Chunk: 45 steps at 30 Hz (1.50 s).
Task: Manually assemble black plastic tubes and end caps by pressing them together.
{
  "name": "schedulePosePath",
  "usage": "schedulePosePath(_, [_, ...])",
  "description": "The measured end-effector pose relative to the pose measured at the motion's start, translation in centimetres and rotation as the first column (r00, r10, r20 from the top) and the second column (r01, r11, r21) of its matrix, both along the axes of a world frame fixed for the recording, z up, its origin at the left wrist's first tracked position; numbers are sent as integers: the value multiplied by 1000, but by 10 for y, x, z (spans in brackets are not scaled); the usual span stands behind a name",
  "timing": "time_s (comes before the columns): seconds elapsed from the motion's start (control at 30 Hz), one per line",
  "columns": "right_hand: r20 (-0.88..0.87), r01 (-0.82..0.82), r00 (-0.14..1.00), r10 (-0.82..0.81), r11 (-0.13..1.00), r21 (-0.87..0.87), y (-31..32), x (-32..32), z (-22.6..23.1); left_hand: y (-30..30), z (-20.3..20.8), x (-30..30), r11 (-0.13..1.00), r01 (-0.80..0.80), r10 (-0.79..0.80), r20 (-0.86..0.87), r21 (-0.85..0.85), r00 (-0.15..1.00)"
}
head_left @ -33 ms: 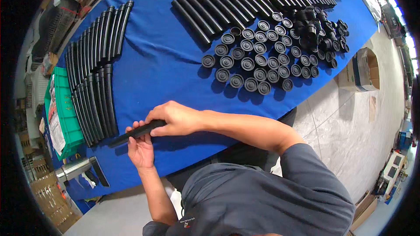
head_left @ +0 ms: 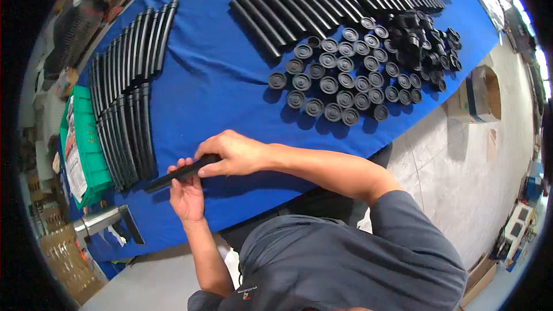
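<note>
Low over the blue-covered table (head_left: 196, 92), both my hands are on one short black tube (head_left: 160, 183). The fingers of my left hand (head_left: 187, 198) curl around the middle of the tube from below. My right hand (head_left: 233, 152) grips its right end from above, and the fingers hide that end. The tube slants, its free end pointing down and left beside the rows of finished-looking black tubes (head_left: 138, 138). Those tubes lie side by side in two overlapping rows, with thicker collars on their far ends.
Many round black caps (head_left: 329, 84) stand across the table's right half, with a heap of black fittings (head_left: 415, 40) behind. Plain black tubes (head_left: 276, 23) lie farther back. A green crate (head_left: 95, 161) and a metal cylinder (head_left: 101, 222) sit left; a cardboard box (head_left: 487, 89) stands right.
My hands keep the same hold on the tube. The whole view has shifted very slightly.
</note>
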State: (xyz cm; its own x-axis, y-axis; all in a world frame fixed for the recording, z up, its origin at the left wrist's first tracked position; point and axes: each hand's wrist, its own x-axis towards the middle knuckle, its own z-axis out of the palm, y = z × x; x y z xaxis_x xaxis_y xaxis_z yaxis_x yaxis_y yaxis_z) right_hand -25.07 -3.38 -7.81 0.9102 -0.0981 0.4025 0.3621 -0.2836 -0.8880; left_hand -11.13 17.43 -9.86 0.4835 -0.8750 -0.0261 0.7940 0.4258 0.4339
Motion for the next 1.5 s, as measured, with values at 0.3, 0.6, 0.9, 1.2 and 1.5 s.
schedulePosePath(0.3, [-315, -35, 943, 110, 972, 232, 0, -11, 16, 6, -10, -18, 990, -80, 75, 52, 119, 996])
schedulePosePath(0.6, [-129, 33, 991, -35, 999, -20, 4, -11, 8, 0, -7, -21, 995, -85, 85, 0, 60, 996])
schedulePosePath(0.9, [94, 130, 989, -111, 965, -229, 10, -8, 0, 0, -8, -16, 996, -78, 78, 1, 42, 997])
schedulePosePath(1.2, [101, 171, 984, -147, 940, -295, 8, -8, 4, -6, 1, -21, 995, -72, 73, -11, 65, 997])
schedulePosePath(1.5, [-87, 117, 989, -123, 990, -77, 4, -9, 15, -3, -4, -19, 996, -77, 78, -28, 41, 997])
